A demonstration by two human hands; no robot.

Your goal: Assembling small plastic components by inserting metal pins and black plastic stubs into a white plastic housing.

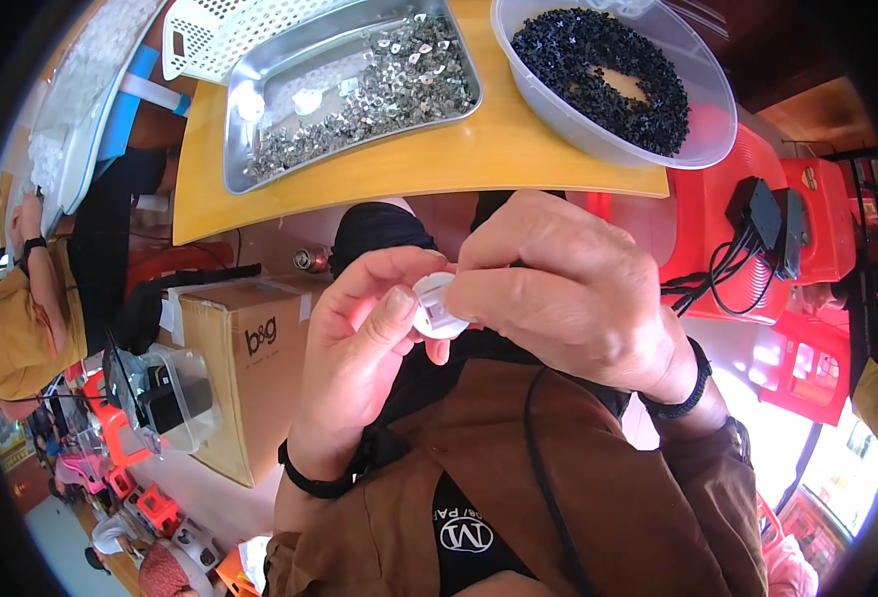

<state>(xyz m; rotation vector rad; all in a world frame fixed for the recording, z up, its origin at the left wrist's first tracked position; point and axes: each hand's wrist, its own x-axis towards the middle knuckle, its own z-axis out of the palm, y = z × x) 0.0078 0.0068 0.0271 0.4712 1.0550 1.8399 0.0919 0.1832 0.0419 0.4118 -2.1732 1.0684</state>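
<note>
Between my two hands, in front of my body, is a small round white plastic part [433, 310] with a slotted recess in its face. My left hand [374, 303] pinches its left edge between thumb and fingers. My right hand [558, 284] is closed at the part's right side, its fingertips pressed against it; whether they also hold something small is hidden. Beyond my hands, on the yellow table [379, 199], stands a metal tray [285, 75] with a heap of small metal pieces [409, 80]. Right of it is a clear plastic bowl [708, 124] of small black parts [598, 75].
A white perforated basket [210, 40] sits behind the tray. Red plastic stools [738, 239] stand at the right, with black power adapters [766, 224] and cables on one. To the left are a cardboard box [235, 373], a clear bin [185, 398] and another person's arm [43, 279].
</note>
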